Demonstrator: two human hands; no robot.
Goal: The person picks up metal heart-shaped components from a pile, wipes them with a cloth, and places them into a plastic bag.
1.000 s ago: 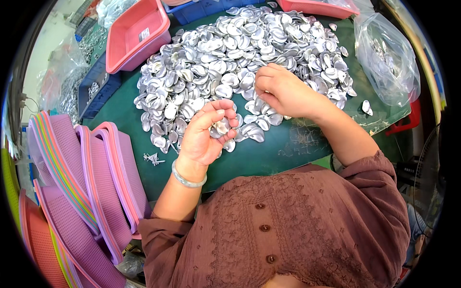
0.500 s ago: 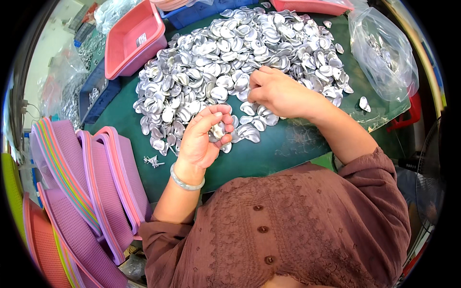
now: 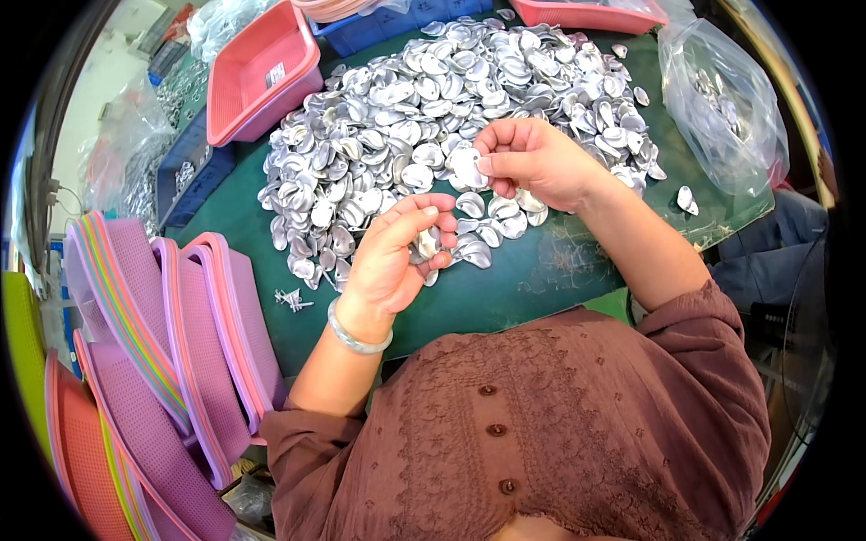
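A broad heap of silvery, curved, petal-shaped metal pieces (image 3: 388,117) covers the middle of the green table (image 3: 505,293). Between the thumb and fingers of my right hand (image 3: 537,162) is one of these metal pieces (image 3: 466,168), raised over the near side of the heap. My left hand (image 3: 394,243), with a pale bangle (image 3: 356,340) on its wrist, is half curled, palm turned inward. Another metal piece (image 3: 428,243) shows inside its fingers. Whether more pieces lie deeper in that palm is hidden.
Stacked purple baskets (image 3: 221,334) stand at the left. A pink tray (image 3: 262,77) and blue bins (image 3: 397,27) border the heap. At the right lies a clear plastic bag (image 3: 726,108) with metal parts; small metal bits (image 3: 291,300) lie near the left table edge.
My right hand has lifted away from the heap, and a metal piece now shows in its pinch. My left hand keeps its curled hold, shifted slightly right.
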